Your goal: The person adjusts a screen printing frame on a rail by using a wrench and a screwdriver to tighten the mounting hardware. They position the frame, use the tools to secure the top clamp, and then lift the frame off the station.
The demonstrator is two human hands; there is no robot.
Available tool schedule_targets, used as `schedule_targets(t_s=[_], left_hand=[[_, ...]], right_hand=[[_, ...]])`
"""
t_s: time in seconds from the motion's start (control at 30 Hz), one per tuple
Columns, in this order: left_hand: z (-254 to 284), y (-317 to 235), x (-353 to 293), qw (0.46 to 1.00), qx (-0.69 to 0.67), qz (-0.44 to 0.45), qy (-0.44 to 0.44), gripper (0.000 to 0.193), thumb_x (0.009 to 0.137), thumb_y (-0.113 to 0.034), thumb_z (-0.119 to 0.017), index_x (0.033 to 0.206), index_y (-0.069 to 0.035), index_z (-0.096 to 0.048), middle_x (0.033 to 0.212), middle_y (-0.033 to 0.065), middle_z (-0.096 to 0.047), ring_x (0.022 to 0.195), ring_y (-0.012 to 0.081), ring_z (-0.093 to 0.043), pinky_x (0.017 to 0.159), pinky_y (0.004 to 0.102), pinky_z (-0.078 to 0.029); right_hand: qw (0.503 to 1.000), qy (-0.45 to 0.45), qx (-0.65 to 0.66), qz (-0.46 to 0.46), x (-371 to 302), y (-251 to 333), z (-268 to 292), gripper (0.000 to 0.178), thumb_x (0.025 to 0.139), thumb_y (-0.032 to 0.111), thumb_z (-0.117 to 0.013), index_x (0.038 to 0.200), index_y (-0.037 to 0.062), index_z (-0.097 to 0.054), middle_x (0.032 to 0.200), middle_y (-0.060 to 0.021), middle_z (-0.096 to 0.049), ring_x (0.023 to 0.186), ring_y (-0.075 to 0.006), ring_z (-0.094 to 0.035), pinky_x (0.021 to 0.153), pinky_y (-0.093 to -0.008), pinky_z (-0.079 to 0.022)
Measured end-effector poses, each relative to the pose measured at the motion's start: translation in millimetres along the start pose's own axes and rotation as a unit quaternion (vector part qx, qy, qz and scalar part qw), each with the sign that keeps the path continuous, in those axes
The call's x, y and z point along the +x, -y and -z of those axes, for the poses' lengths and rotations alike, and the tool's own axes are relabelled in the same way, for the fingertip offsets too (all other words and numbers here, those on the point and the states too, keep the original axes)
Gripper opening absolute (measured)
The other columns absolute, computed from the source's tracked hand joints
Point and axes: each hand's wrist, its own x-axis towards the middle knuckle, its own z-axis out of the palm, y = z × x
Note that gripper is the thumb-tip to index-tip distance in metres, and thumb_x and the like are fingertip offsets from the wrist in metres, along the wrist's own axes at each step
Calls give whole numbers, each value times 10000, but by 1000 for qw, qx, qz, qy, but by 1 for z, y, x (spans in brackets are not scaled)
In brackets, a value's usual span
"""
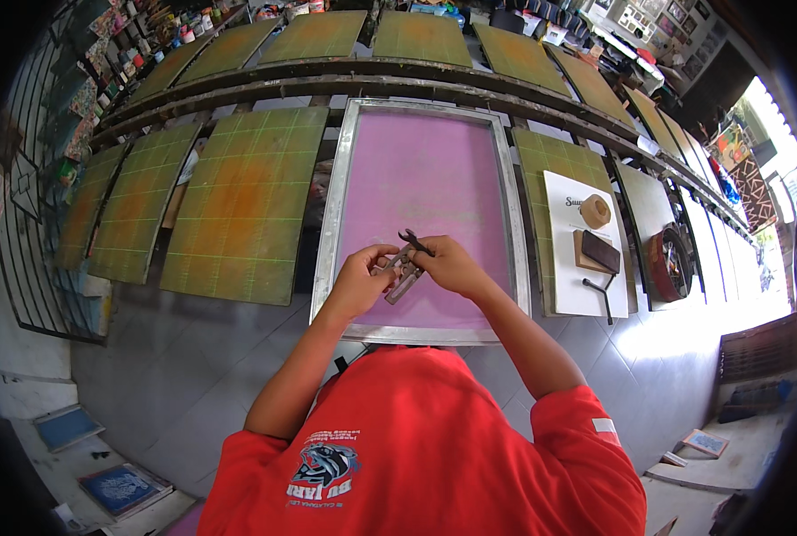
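Note:
A large screen-printing frame [331,214] with a silver metal rim and pink-purple mesh [421,170] lies right in front of me. Over its near half, my left hand [363,279] has its fingers closed on a small grey metal clamp piece [404,282]. Close beside it, my right hand [448,266] grips a dark open-end wrench [413,239], whose jaw points up and away from me. My hands meet at the metal piece, and my fingers hide part of it. A faint printed mark shows in the mesh beyond my right hand.
Green-orange boards with grid lines [238,205] stand in two rows on dark rails [264,87]. On the right board, a white sheet [568,286] carries a tape roll [595,211], a dark block [600,253] and an L-shaped wrench [607,299]. Further right sits a round container [669,263].

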Motion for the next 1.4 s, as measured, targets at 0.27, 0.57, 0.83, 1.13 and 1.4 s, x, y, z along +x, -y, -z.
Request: schedule_targets(t_s=[0.27, 0.57, 0.83, 1.13, 1.4], left_hand=[[23, 40, 38, 947, -300, 78, -83, 233, 975, -110, -596, 1189, -39, -541, 1034, 82, -665, 917, 167, -680, 723, 280, -570], [29, 21, 141, 940, -297, 121, -119, 194, 1007, -237, -575, 1125, -83, -580, 1050, 54, -678, 912, 162, -696, 701, 299, -591], [92, 16, 246, 986, -109, 119, -51, 212, 1020, -255, -554, 1137, -90, -619, 902, -22, -661, 750, 67, -626, 632, 243, -516], [188, 10, 372, 948, -241, 21, -207, 136, 992, -267, -575, 957, -141, -608, 736, -43, -601, 587, 60, -537, 515, 232, -424], [54, 8, 404, 963, -208, 74, -151, 69, 968, -209, -543, 983, -142, -548, 747, -1, -574, 590, 109, -563, 542, 279, -479]], right_hand=[[975, -152, 126, -104, 32, -25, -21, 159, 968, 170, -562, 919, 49, -653, 626, 36, -496, 518, -69, -420, 465, -266, -333], [979, -183, 91, -27, 147, -68, 19, 194, 974, 181, -544, 971, 14, -643, 675, -34, -571, 607, -138, -523, 573, -302, -413], [994, 27, -80, 68, 277, -36, 78, 253, 965, 196, -547, 1043, -15, -664, 771, -136, -654, 708, -223, -594, 696, -379, -479], [979, -201, 3, -38, 290, -95, 102, 305, 1017, 213, -549, 1194, -1, -674, 1015, -125, -732, 956, -163, -652, 885, -297, -489], [962, -267, 26, -53, 247, -97, 135, 367, 916, 240, -675, 1210, 24, -649, 961, -145, -725, 892, -259, -684, 814, -349, -509]])
